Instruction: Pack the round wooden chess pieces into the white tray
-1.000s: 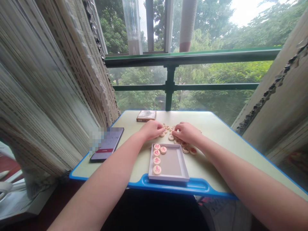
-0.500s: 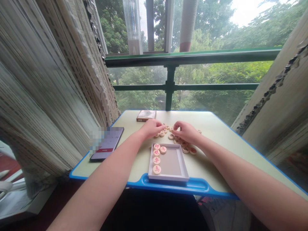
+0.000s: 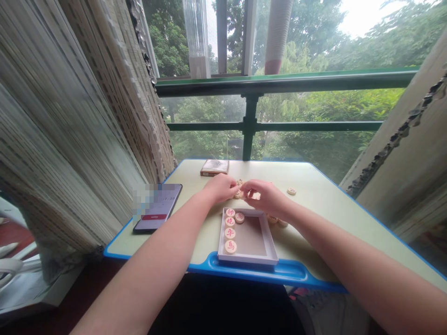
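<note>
My left hand (image 3: 220, 188) rests on the table behind the box, fingers drawn together at a small heap of round xiangqi pieces (image 3: 239, 195). Across from it, my right hand (image 3: 266, 195) reaches into the same heap, thumb and fingers curled in a pinch. Its fingertips nearly meet those of my left hand; what either hand holds is hidden. In front lies a shallow white box (image 3: 271, 237). Red-marked xiangqi pieces stand in a column along its left side, among them one horse piece (image 3: 231, 246); another horse piece (image 3: 239, 217) sits beside the column.
A phone (image 3: 159, 209) lies at the table's left edge. A flat brown-sided box (image 3: 214, 167) is at the back. One loose piece (image 3: 291, 191) sits to the right; others (image 3: 273, 218) are partly under my right forearm. The table's front has a blue grooved rim (image 3: 293, 269).
My right hand has shifted left toward my left hand, over the pieces, covering more of them. The lone piece at the right is now uncovered. The box's pieces stay put.
</note>
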The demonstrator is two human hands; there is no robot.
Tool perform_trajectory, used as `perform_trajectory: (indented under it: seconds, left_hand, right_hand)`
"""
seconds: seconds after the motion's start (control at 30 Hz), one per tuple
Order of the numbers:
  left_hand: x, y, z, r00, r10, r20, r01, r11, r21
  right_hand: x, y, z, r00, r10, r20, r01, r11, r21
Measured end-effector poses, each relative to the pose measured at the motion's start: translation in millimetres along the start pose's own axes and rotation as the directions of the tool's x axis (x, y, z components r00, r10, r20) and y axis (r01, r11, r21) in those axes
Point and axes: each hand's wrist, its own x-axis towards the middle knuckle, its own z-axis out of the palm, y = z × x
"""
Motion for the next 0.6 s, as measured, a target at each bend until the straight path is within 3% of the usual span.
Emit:
perform_trajectory:
  seconds: [0.17,0.37,0.6]
  left_hand:
    - [-0.5,0.1,-0.3,1.000,0.000,-0.001,0.000,1.000,0.003]
    - [-0.2,0.4,-0.2,1.000,-0.005,0.010,0.005,1.000,0.029]
    - [-0.3,0.5,-1.2,0.999,-0.006,0.044,0.004,0.999,0.032]
  right_hand:
    - [0.1,0.2,-1.9,0.999,-0.043,0.020,0.042,0.998,0.054]
    - [-1.5,-9.4,-5.9,0.998,0.049,0.031,-0.049,0.999,-0.014]
    - [-1.3,-12.4,-7.9,0.987,0.121,0.107,-0.127,0.990,0.053]
